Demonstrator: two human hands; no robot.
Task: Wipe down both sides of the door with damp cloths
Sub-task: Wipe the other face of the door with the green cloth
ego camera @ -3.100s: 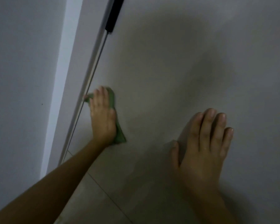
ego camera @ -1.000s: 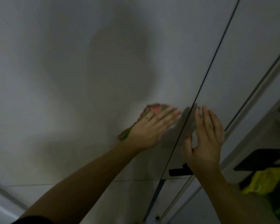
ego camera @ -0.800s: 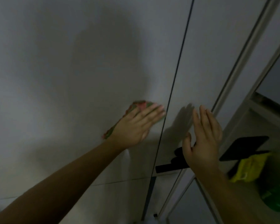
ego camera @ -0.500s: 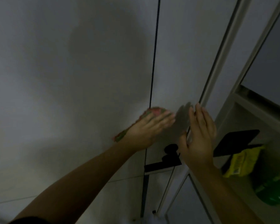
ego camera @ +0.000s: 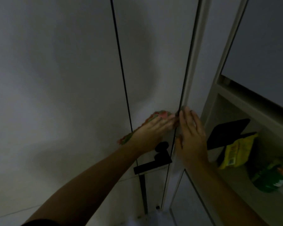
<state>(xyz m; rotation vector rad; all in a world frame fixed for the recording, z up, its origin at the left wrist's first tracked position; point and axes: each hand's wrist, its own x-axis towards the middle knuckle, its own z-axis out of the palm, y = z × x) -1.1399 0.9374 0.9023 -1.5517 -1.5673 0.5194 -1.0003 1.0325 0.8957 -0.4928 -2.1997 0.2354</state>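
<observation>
Pressing a green-and-pink cloth flat against the white door, the left hand is lying open with straight fingers just above the black handle. The right hand is resting open and flat on the door frame beside it, holding nothing.

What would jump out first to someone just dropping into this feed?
The two hands meeting at the door's edge: the left hand presses a green-and-pink cloth flat on the pale door, while the right hand lies open along the frame beside it. Just below them is the black lever handle. To the right, a yellow packet and a green one stand out on a shelf.
</observation>
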